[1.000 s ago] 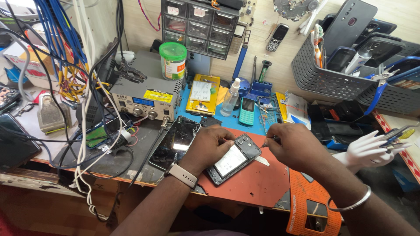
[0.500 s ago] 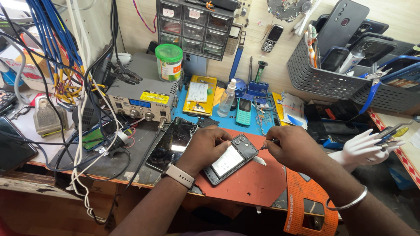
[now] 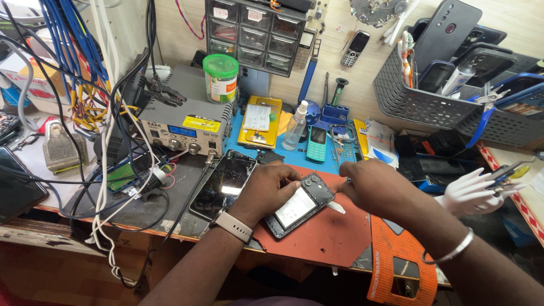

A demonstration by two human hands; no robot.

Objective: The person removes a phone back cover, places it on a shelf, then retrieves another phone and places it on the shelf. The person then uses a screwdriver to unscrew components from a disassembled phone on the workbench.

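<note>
Rust-red mat covers the tabletop under both hands. An opened phone, back cover off and pale battery showing, lies face down on that mat. The left hand, a light-banded watch on its wrist, rests on the phone's upper left edge with its fingers curled down onto it. The right hand sits just beside the phone's right corner, fingers pressed together, pinching a thin pale tool whose tip touches the phone's edge. A cracked dark tablet lies just left of the left hand. Behind it stands a grey power supply; a green-lidded jar sits beyond.
</note>
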